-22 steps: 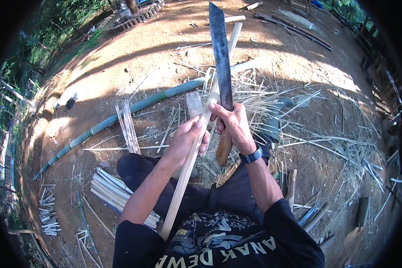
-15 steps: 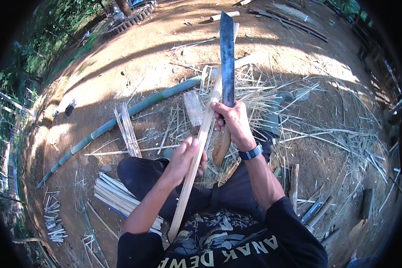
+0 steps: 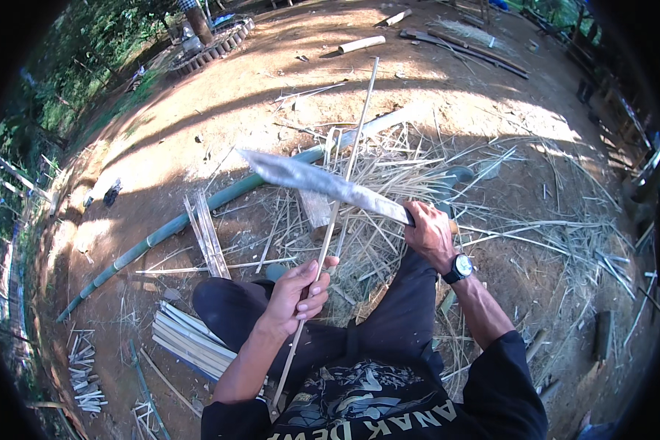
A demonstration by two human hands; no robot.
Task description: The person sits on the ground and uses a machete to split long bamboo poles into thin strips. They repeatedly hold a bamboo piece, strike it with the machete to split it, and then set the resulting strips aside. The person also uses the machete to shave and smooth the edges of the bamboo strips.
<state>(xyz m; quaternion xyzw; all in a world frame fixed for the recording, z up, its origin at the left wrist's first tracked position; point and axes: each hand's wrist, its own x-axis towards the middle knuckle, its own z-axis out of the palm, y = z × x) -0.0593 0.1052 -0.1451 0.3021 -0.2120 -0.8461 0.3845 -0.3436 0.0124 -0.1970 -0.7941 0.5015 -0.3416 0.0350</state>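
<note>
A long, thin bamboo strip (image 3: 356, 143) runs from near my shirt up and away across the middle, its narrow edge toward me. My left hand (image 3: 298, 295) is closed round its lower part. In my right hand (image 3: 429, 233) is a machete (image 3: 337, 187), gripped by a wooden handle mostly hidden in the fist. The blade points left and crosses over the strip; its tip is blurred. Whether blade and strip touch, I cannot tell. Beneath the blade stands a pale wood block (image 3: 316, 210), partly covered.
A green bamboo pole (image 3: 176, 224) lies diagonally on the ground. Shavings (image 3: 411, 176) pile up ahead and to the right. Split bamboo slats (image 3: 191, 334) lie beside my left leg, short pieces (image 3: 86, 370) farther left. Two upright-looking slats (image 3: 209, 235) rest left of the block.
The machete has swung from pointing away, alongside the strip, to pointing left across it. My right hand has moved right and nearer. The strip has turned from its broad face to its thin edge.
</note>
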